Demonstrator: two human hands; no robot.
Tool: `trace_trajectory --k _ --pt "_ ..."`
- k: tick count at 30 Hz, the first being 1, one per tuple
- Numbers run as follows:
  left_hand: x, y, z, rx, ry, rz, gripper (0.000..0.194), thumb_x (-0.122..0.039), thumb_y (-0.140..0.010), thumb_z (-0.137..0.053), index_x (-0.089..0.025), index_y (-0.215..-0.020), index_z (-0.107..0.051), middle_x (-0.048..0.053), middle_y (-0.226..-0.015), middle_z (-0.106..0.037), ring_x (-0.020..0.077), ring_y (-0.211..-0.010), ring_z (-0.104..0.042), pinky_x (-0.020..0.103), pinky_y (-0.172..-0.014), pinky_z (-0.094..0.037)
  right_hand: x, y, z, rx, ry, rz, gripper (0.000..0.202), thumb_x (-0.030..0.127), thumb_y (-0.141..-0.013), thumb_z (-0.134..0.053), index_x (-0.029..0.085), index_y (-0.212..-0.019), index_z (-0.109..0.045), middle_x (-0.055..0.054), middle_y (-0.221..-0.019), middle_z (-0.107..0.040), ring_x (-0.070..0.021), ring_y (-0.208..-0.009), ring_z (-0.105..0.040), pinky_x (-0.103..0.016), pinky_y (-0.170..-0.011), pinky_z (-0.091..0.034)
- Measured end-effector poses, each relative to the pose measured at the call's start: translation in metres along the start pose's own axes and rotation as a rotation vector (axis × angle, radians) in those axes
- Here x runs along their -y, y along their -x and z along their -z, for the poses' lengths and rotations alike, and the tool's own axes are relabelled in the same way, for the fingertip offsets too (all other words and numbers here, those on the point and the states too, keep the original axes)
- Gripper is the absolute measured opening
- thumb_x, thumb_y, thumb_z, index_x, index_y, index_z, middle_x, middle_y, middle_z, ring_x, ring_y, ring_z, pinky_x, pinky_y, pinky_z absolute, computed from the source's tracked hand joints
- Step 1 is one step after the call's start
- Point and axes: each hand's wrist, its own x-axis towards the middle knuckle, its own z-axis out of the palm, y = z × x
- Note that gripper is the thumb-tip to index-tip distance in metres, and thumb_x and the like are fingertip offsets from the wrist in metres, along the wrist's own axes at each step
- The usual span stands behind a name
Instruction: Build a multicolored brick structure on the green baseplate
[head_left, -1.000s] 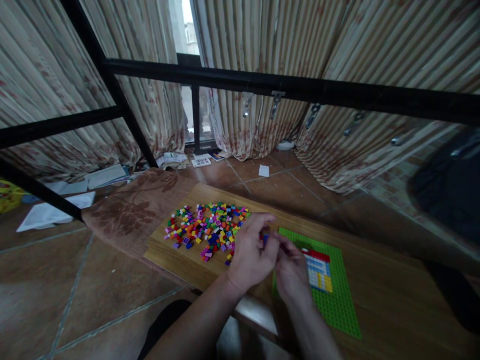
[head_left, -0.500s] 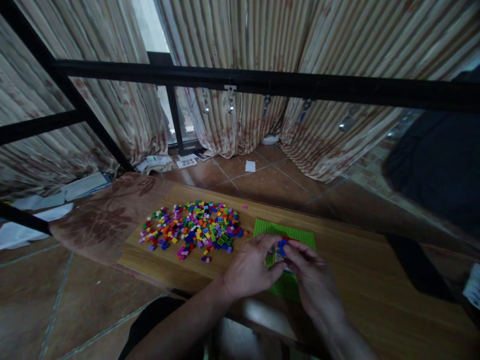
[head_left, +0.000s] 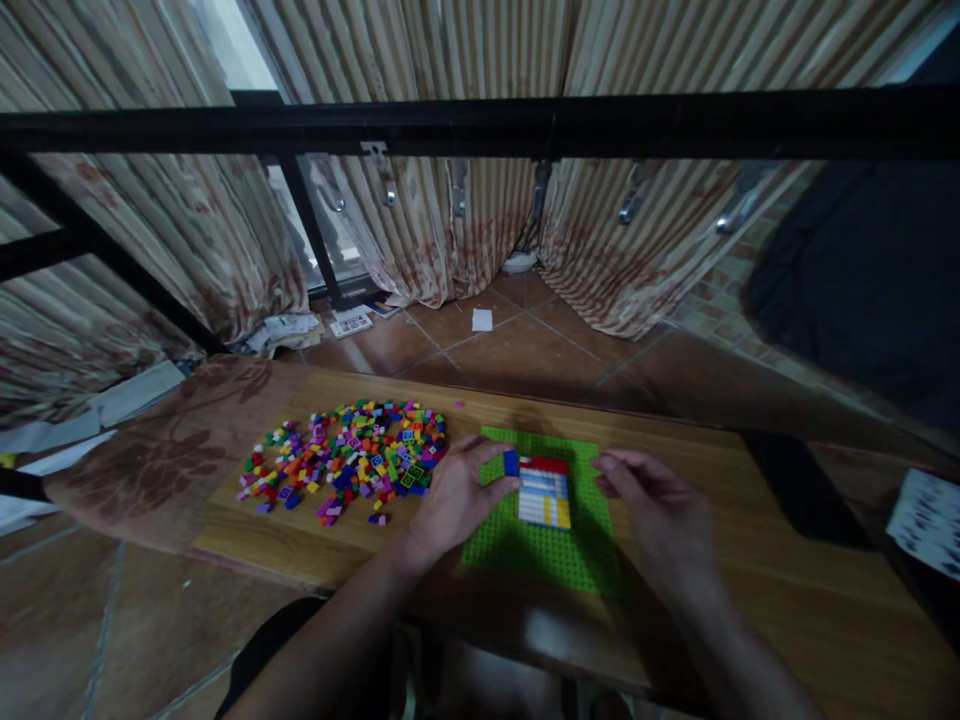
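My left hand (head_left: 461,492) pinches a blue brick (head_left: 511,463) between thumb and fingertips, over the left part of the green baseplate (head_left: 495,560). Just right of that brick, a flat block of bricks (head_left: 544,495) sits on the baseplate, with a red row at the far end, white and light blue rows below, and some yellow. My right hand (head_left: 652,490) hovers by the baseplate's right edge. Its thumb and index finger are pressed together, and anything between them is too small or hidden to make out.
A wide heap of loose coloured bricks (head_left: 352,455) covers the left part of the wooden table (head_left: 322,555). One pink brick (head_left: 459,405) lies apart near the far edge. A black flat object (head_left: 806,490) lies at right. Papers (head_left: 926,520) are at the far right.
My hands were together over the baseplate around a blue piece. They have moved apart, the left keeping a blue brick, the right going rightward. The brick block is now uncovered. The view has shifted.
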Motion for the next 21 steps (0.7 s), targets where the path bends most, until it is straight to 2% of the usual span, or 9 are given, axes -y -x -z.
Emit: trace_trajectory --k 3,6,9,12,21 --pt "0.011 -0.006 -0.009 0.034 0.001 0.014 0.036 -0.038 -0.083 -0.068 -0.023 -0.116 -0.067 0.007 -0.109 -0.066 0.0226 -0.107 -0.06 0.04 -0.097 -0.05 -0.015 -0.017 0.017 -0.024 0.043 0.006 0.028 0.046 -0.066 -0.076 0.022 -0.08 -0.073 -0.003 -0.083 -0.073 -0.0188 -0.079 -0.064 -0.034 -0.079 -0.05" --pt "0.014 -0.013 -0.018 0.056 0.029 0.009 0.038 -0.037 -0.084 -0.066 -0.022 -0.119 -0.066 0.006 -0.109 -0.067 0.022 -0.11 -0.059 0.038 -0.098 -0.049 -0.033 -0.026 0.023 0.068 0.122 -0.08 0.035 0.051 -0.068 -0.074 0.022 -0.088 -0.073 -0.005 -0.092 -0.074 -0.0228 -0.088 -0.065 -0.039 -0.084 -0.048" --pt "0.012 -0.018 -0.025 0.093 0.04 0.025 0.037 -0.035 -0.085 -0.065 -0.023 -0.119 -0.066 0.006 -0.111 -0.067 0.0209 -0.108 -0.061 0.035 -0.097 -0.05 -0.044 -0.028 0.022 0.134 0.16 -0.136 0.042 0.057 -0.068 -0.072 0.022 -0.091 -0.073 -0.006 -0.095 -0.074 -0.0247 -0.091 -0.064 -0.039 -0.083 -0.047" --pt "0.012 -0.02 -0.028 0.128 0.043 0.065 0.037 -0.034 -0.084 -0.065 -0.023 -0.12 -0.066 0.005 -0.112 -0.067 0.0196 -0.101 -0.064 0.033 -0.093 -0.052 -0.047 -0.027 0.019 0.169 0.146 -0.131 0.044 0.06 -0.068 -0.071 0.022 -0.091 -0.073 -0.006 -0.094 -0.074 -0.0233 -0.089 -0.064 -0.037 -0.081 -0.046" --pt "0.013 -0.023 -0.029 0.173 0.051 0.092 0.041 -0.036 -0.081 -0.066 -0.023 -0.121 -0.065 0.004 -0.109 -0.07 0.0194 -0.097 -0.066 0.033 -0.089 -0.053 -0.047 -0.025 0.013 0.192 0.114 -0.123 0.048 0.062 -0.065 -0.072 0.021 -0.089 -0.074 -0.005 -0.086 -0.073 -0.0202 -0.08 -0.062 -0.033 -0.074 -0.046"
